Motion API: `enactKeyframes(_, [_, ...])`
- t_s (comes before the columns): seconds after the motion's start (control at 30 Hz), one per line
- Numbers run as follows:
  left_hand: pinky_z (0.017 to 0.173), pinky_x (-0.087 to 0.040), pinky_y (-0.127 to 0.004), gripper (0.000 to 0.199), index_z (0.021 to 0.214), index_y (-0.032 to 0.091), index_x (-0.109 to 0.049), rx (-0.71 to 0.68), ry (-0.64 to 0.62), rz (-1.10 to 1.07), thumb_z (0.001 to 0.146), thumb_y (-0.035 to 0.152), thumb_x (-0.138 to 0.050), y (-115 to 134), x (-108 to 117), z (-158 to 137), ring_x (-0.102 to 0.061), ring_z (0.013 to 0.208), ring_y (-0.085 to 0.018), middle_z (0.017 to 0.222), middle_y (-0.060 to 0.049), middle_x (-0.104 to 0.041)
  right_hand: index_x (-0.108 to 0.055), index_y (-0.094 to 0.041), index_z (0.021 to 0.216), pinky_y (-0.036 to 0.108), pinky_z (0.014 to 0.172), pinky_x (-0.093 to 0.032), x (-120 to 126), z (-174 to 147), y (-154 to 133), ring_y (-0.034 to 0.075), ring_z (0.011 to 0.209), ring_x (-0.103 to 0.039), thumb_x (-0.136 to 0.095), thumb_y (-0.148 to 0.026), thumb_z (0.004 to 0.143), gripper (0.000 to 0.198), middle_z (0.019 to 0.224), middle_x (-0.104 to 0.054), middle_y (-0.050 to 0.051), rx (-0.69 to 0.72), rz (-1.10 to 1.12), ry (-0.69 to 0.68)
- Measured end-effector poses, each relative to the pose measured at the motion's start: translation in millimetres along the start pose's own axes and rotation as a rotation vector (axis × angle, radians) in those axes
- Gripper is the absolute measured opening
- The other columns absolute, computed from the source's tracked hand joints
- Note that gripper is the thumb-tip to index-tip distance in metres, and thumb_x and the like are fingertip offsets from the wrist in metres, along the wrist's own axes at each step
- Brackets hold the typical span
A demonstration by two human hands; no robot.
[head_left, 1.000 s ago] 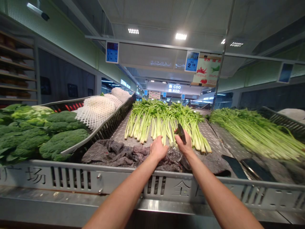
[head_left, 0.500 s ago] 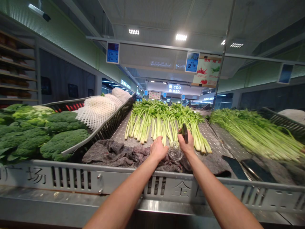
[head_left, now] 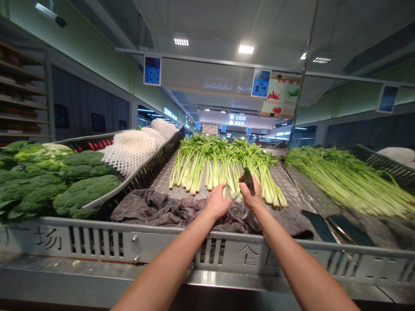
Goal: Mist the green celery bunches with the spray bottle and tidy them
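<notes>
My right hand (head_left: 251, 195) is wrapped around the neck of a clear spray bottle (head_left: 238, 209). The bottle's black trigger head (head_left: 249, 180) sticks up above my fist, and its see-through body hangs to the left of my wrist. Beside it, my left hand (head_left: 218, 201) reaches to the cut ends of the celery (head_left: 212, 170), thumb held apart from the fingers. Its fingertips are partly hidden, and I cannot tell whether they touch a stalk. The celery lies in bunches, leaves to the back and pale ends toward me. A crumpled grey cloth (head_left: 155, 207) spreads below both hands.
A slotted grey rail (head_left: 155, 239) runs along the front. On the left are broccoli (head_left: 87, 194) and a black crate side (head_left: 158, 160) with white foam netting (head_left: 129, 149). A phone (head_left: 319, 225) lies at right by a mirror (head_left: 350, 181) that reflects the celery.
The spray bottle's trigger head has tilted and shifted slightly left with my right hand. My left hand's thumb and fingers have spread a little wider. The celery lies as before.
</notes>
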State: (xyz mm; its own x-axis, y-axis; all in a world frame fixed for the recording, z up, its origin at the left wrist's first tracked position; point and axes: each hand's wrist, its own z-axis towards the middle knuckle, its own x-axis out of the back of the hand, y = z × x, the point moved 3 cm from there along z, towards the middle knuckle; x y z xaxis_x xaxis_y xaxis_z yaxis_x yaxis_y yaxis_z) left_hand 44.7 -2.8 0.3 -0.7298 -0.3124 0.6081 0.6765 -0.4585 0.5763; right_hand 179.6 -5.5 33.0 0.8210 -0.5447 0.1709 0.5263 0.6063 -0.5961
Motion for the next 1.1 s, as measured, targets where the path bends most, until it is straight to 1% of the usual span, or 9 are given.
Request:
enactKeyframes(0.07, [0.092,-0.037,-0.028,0.047,0.111,0.017,-0.045,-0.071,-0.02,-0.013,0.064,0.017,-0.048,2,-2,0,-0.049,0.104,-0.017,0.114,-0.006,-0.053,-0.056,-0.017,0.078,0.025,0.058,-0.04,-1,-1,-3,0.013,0.056,-0.05,-0.045,-0.026,0.06,0.023,0.066,-0.057,0.0,0.034,-0.012,-0.035])
enactKeyframes(0.13, [0.091,-0.037,-0.028,0.047,0.11,0.017,-0.046,-0.094,-0.035,-0.005,0.064,0.017,-0.048,3,-3,-1,-0.05,0.103,-0.017,0.113,-0.006,-0.054,-0.056,-0.017,0.078,0.025,0.057,-0.04,-2,-2,-5,0.013,0.055,-0.049,-0.045,-0.026,0.06,0.023,0.066,-0.056,0.0,0.05,-0.01,-0.043])
enactKeyframes(0.27, [0.09,-0.039,-0.028,0.045,0.109,0.017,-0.048,-0.074,-0.055,0.024,0.064,0.018,-0.049,2,-5,-1,-0.051,0.101,-0.018,0.111,-0.006,-0.056,-0.055,-0.017,0.081,0.025,0.058,-0.041,-1,-2,-2,0.013,0.055,-0.049,-0.045,-0.028,0.061,0.025,0.065,-0.056,0.0,0.021,0.012,-0.024])
enactKeyframes(0.4, [0.087,-0.041,-0.028,0.043,0.107,0.019,-0.049,-0.07,-0.127,0.012,0.065,0.019,-0.05,0,-8,-2,-0.054,0.098,-0.018,0.107,-0.004,-0.059,-0.055,-0.017,0.085,0.026,0.061,-0.041,-2,-1,2,0.014,0.059,-0.051,-0.045,-0.027,0.061,0.029,0.073,-0.059,0.001,0.034,0.021,-0.012])
enactKeyframes(0.57, [0.085,-0.042,-0.029,0.049,0.11,0.02,-0.046,-0.079,-0.2,-0.019,0.062,0.024,-0.055,1,-10,-5,-0.054,0.096,-0.018,0.107,-0.004,-0.059,-0.056,-0.018,0.082,0.027,0.064,-0.041,-1,1,6,0.015,0.064,-0.053,-0.045,-0.028,0.061,0.026,0.074,-0.06,0.002,-0.009,0.007,0.043])
enactKeyframes(0.77, [0.085,-0.043,-0.029,0.051,0.11,0.02,-0.046,-0.101,-0.199,-0.035,0.061,0.026,-0.056,2,-11,-5,-0.055,0.095,-0.018,0.106,-0.004,-0.059,-0.056,-0.018,0.075,0.027,0.064,-0.04,3,1,4,0.017,0.065,-0.054,-0.044,-0.03,0.061,0.022,0.07,-0.06,0.002,-0.057,-0.026,0.087])
enactKeyframes(0.87, [0.085,-0.043,-0.028,0.054,0.112,0.02,-0.045,-0.103,-0.198,-0.037,0.06,0.026,-0.056,0,-13,-5,-0.055,0.095,-0.018,0.107,-0.003,-0.059,-0.056,-0.018,0.077,0.027,0.063,-0.041,3,1,5,0.017,0.066,-0.054,-0.044,-0.03,0.061,0.023,0.073,-0.061,0.002,-0.064,-0.015,0.094])
enactKeyframes(0.97, [0.085,-0.043,-0.029,0.056,0.114,0.02,-0.044,-0.106,-0.197,-0.039,0.06,0.027,-0.057,0,-14,-4,-0.055,0.094,-0.018,0.107,-0.003,-0.058,-0.056,-0.018,0.081,0.027,0.064,-0.041,2,1,6,0.017,0.068,-0.054,-0.044,-0.03,0.061,0.026,0.076,-0.061,0.003,-0.042,-0.01,0.096])
enactKeyframes(1.1, [0.085,-0.043,-0.028,0.058,0.115,0.019,-0.044,-0.116,-0.193,-0.045,0.059,0.026,-0.056,1,-14,-4,-0.055,0.095,-0.019,0.108,-0.004,-0.058,-0.055,-0.018,0.083,0.027,0.063,-0.041,2,1,7,0.016,0.066,-0.053,-0.045,-0.029,0.061,0.026,0.076,-0.06,0.002,-0.027,-0.013,0.105])
